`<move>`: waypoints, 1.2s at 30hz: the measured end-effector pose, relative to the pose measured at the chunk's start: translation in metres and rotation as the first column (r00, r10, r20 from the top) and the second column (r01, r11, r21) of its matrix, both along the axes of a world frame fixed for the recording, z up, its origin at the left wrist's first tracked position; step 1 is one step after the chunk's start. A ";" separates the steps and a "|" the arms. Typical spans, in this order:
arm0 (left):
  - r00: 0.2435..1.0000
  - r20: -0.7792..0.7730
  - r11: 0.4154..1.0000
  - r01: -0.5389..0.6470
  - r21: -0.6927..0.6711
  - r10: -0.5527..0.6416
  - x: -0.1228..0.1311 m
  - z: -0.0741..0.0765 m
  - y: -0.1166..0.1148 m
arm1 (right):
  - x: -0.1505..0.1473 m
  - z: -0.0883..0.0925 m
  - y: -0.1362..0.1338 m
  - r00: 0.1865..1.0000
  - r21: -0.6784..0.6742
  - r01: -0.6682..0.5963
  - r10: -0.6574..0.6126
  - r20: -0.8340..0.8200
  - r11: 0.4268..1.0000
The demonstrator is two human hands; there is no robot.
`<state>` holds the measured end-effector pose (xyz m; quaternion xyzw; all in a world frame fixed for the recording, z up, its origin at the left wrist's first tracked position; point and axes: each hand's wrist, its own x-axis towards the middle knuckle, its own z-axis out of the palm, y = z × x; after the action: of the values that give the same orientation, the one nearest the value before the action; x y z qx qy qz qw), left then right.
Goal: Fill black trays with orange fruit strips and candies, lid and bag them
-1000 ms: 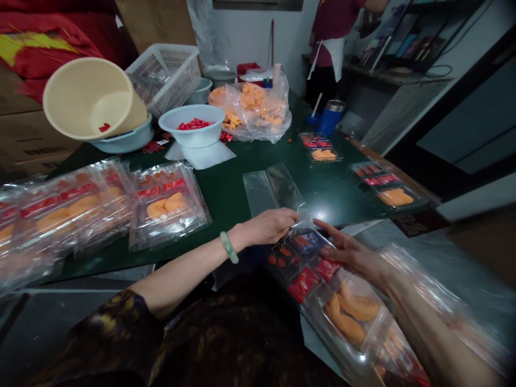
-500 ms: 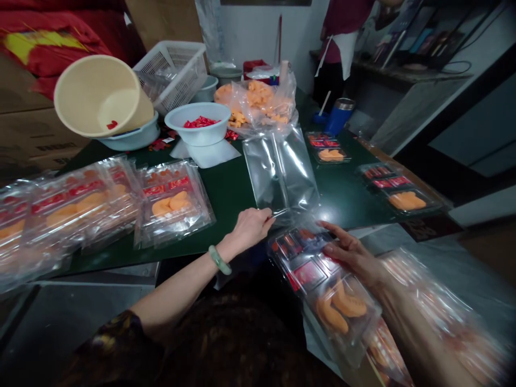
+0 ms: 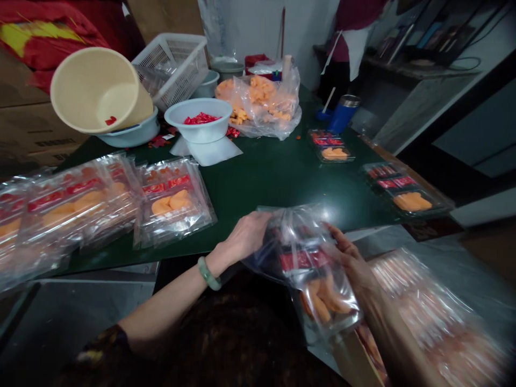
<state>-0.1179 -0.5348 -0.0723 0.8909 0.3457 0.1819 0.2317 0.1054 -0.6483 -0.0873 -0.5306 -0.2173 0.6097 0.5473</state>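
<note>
At the table's near edge, a clear plastic tray pack (image 3: 322, 293) holds curved orange pieces and red packets, tilted toward me. Loose clear film of a plastic bag (image 3: 298, 220) is bunched over its upper part. My left hand (image 3: 250, 234), with a green bangle on the wrist, is closed on the film at the left; its fingertips are partly hidden. On the right side, my right hand (image 3: 349, 263) grips the tray pack, thumb and fingers along its edge. Motion smears the pack's contents somewhat.
Bagged packs (image 3: 173, 201) lie in rows at left. Behind stand a bowl of red packets (image 3: 201, 119), a cream tub (image 3: 94, 88), a white basket (image 3: 177, 59) and a bag of orange pieces (image 3: 264, 102). Two filled trays (image 3: 411, 200) lie right, near a blue tumbler (image 3: 343, 115). A person stands beyond.
The clear film that stretched forward across the table has been drawn back toward me and now bunches over the tray pack. My left hand shifted slightly left; the right hand stays on the pack.
</note>
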 end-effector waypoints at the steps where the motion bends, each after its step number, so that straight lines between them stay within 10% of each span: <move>1: 0.999 -0.018 0.999 -0.029 0.046 0.030 -0.002 0.000 -0.002 | -0.003 0.002 0.001 1.000 -0.017 0.006 -0.006 0.008 1.000; 8: 0.996 -0.071 0.974 -0.041 0.222 0.058 -0.005 -0.001 -0.019 | -0.028 0.005 0.021 0.979 0.033 0.167 -0.170 0.109 0.985; 15: 1.000 0.025 0.988 -0.019 0.155 0.015 -0.004 0.009 0.020 | -0.039 0.005 0.075 0.938 0.019 0.010 -0.016 0.346 1.000; 19: 0.999 -0.026 0.992 -0.044 0.122 0.048 0.000 0.000 0.047 | -0.038 0.006 0.116 0.619 -0.035 -0.133 0.110 0.778 0.991; 24: 0.989 -0.077 0.982 -0.112 0.150 0.125 0.000 -0.012 0.050 | -0.034 -0.004 0.125 0.109 0.141 -0.186 -0.122 0.986 0.972; 30: 0.997 0.005 0.979 -0.074 0.191 0.075 -0.002 -0.016 0.048 | -0.042 0.021 0.123 -0.145 0.284 -0.532 -0.416 0.898 0.798; 32: 0.998 0.053 0.976 -0.043 0.214 0.032 -0.003 -0.016 0.048 | -0.051 0.035 0.141 -0.173 0.154 -0.638 -0.336 0.926 0.754; 36: 0.999 0.014 0.979 -0.040 0.198 0.038 -0.004 -0.016 0.048 | -0.066 0.052 0.215 -0.099 -0.054 -0.495 0.006 0.995 0.867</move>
<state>-0.1224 -0.4867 -0.0885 0.9019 0.3418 0.2243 0.1397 0.0394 -0.4333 -0.0353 -0.6451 -0.7394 0.0847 0.1728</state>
